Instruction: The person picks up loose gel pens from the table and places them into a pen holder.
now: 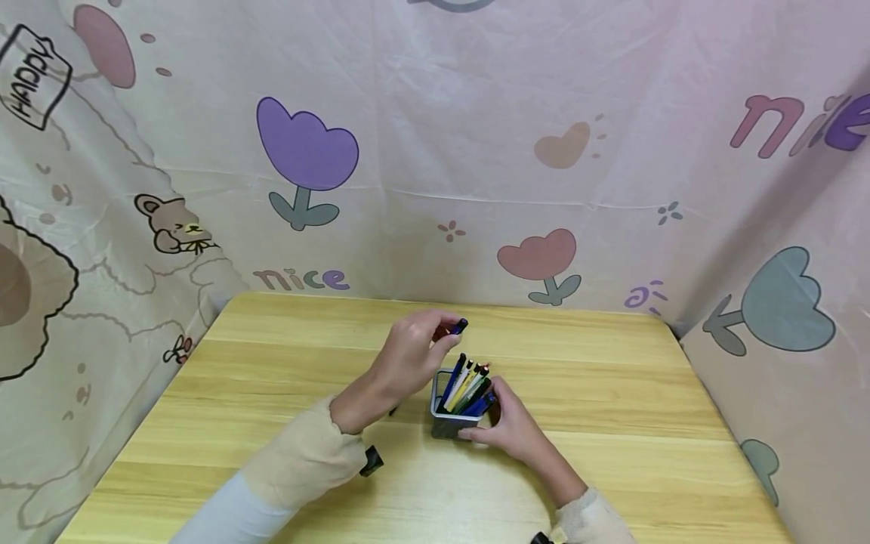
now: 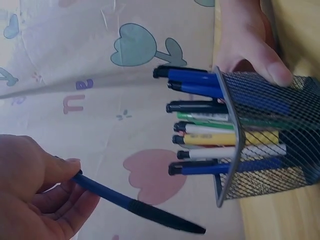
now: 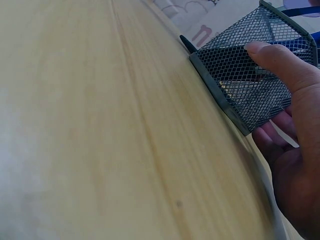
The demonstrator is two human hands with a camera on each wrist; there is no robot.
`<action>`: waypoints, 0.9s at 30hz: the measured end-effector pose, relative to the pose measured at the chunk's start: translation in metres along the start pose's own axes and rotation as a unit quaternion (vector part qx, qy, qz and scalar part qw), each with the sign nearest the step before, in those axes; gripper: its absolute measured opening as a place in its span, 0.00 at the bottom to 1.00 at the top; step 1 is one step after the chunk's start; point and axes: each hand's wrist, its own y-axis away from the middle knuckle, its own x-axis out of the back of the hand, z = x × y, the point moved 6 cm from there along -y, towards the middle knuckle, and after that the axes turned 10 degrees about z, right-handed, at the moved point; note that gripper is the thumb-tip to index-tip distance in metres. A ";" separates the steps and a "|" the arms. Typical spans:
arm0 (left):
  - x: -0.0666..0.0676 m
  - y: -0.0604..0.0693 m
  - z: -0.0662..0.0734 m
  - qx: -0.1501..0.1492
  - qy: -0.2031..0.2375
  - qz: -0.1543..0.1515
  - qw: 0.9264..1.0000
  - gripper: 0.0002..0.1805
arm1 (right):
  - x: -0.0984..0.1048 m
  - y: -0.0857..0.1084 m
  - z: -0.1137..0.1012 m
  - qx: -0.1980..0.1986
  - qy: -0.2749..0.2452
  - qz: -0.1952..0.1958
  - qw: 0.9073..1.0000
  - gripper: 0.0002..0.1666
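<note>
A blue pen with a black grip is pinched between the thumb and fingers of my left hand, its dark tip pointing away from the palm in the left wrist view. That hand is above and slightly left of a black mesh pen holder. The holder stands upright on the table, packed with several pens in blue, white, yellow, green and black. My right hand grips the holder's right side, thumb across the mesh in the right wrist view. Part of the left-hand pen is hidden by the fingers in the head view.
The holder stands on a light wooden table. A small dark object, mostly hidden by the left wrist, lies left of it. Behind the table hangs a printed curtain with flowers and words.
</note>
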 end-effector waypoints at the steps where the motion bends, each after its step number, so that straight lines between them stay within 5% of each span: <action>1: 0.000 0.000 0.002 -0.001 0.006 0.000 1.000 0.09 | 0.000 0.000 0.000 0.000 0.000 0.000 1.000 0.48; 11: -0.006 0.002 0.012 -0.014 0.039 -0.009 0.999 0.08 | 0.000 -0.001 -0.001 0.012 0.007 0.003 1.000 0.46; 27: -0.028 0.020 0.008 -0.015 0.057 -0.054 0.997 0.06 | 0.000 0.001 -0.001 0.016 0.004 -0.003 1.000 0.42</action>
